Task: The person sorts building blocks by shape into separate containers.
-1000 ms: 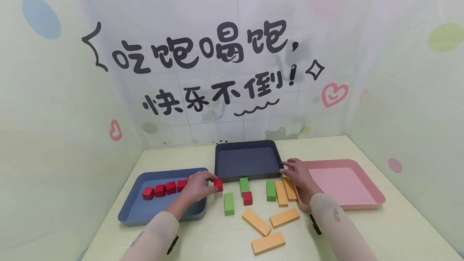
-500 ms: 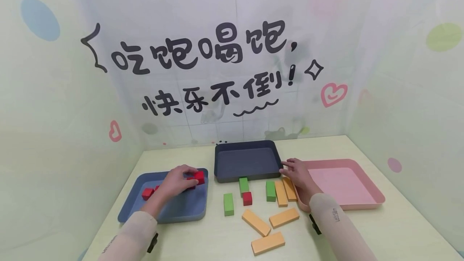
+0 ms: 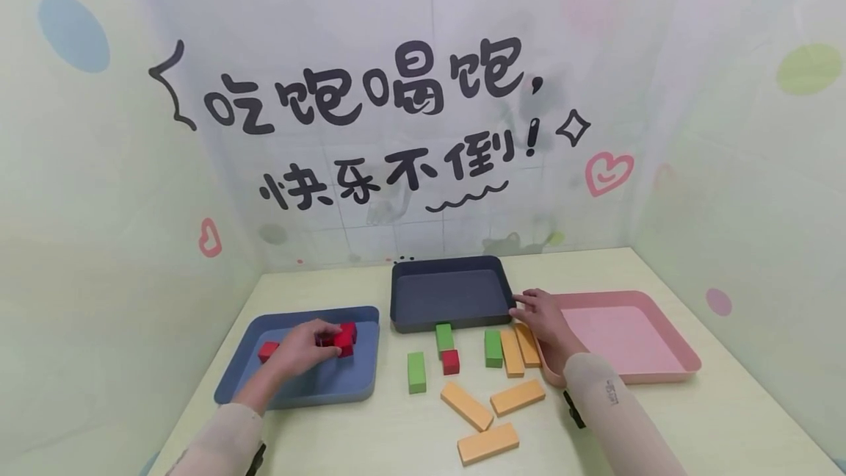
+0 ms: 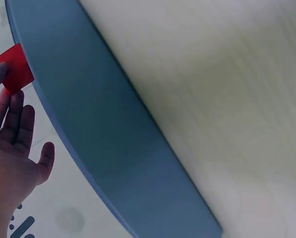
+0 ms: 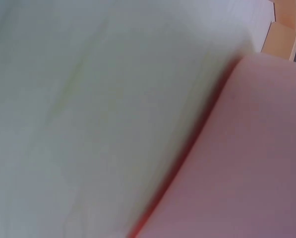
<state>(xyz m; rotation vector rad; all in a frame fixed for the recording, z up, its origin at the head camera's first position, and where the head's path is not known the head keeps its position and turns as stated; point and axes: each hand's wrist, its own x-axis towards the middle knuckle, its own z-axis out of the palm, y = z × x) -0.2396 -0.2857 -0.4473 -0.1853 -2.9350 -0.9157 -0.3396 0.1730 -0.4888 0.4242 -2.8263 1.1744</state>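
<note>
My left hand [image 3: 305, 347] is over the blue tray [image 3: 231, 380] and pinches a red cube [image 3: 344, 344] between thumb and fingertips. The left wrist view shows the same red cube [image 4: 15, 69] above the tray's wall. Just behind it in the tray is another red cube [image 3: 351, 330]. One more red cube [image 3: 268, 352] sits to the left, and my hand covers others. My right hand [image 3: 545, 318] lies by the pink tray's left rim with fingers extended, near the corner of the dark tray [image 3: 452, 292]. Nothing shows in its grasp, and the right wrist view leaves it out.
Green blocks such as the left one [image 3: 417, 372] stand on the table before the dark tray, with a red cube [image 3: 451, 362] among them. Several orange blocks [image 3: 488, 444] lie nearer the front. The pink tray [image 3: 621, 377] occupies the right side.
My left hand has carried the red cube leftward from the table beside the dark tray into the blue tray's area, then lower and nearer. My right hand has stayed put.
</note>
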